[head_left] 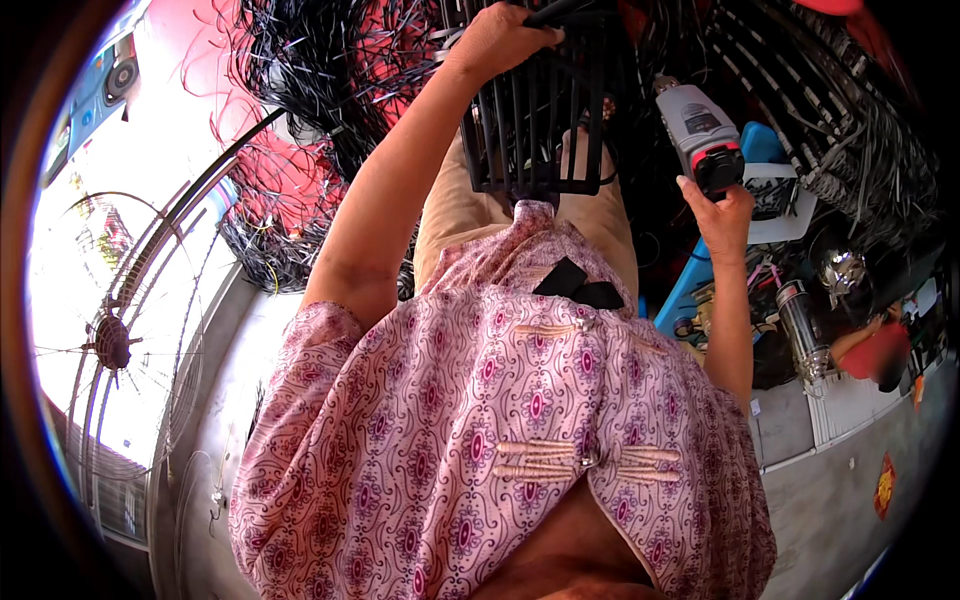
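Observation:
My left hand (500, 42) is closed on the upper edge of a black slatted frame (530, 120), beside a thick black bar. The frame has long parallel bars and rounded lower corners, and it rests against my lap and legs. Off to the right, my right hand (722, 215) is closed round the near end of a grey cordless power tool (692, 120) with a red and black end. The tool's metal tip points away toward the frame's right side. My fingers under the tool are mostly hidden. A black bow-like piece (578, 285) lies on my patterned shirt.
Tangled black strips (310, 70) spread over red material at the far left. More black strips (850, 170) hang at right. A blue edge (690, 285), a pale plastic basket (785, 205) and a metal cylinder (800, 315) stand right. A standing fan (112, 340) is left; another person (872, 345) sits right.

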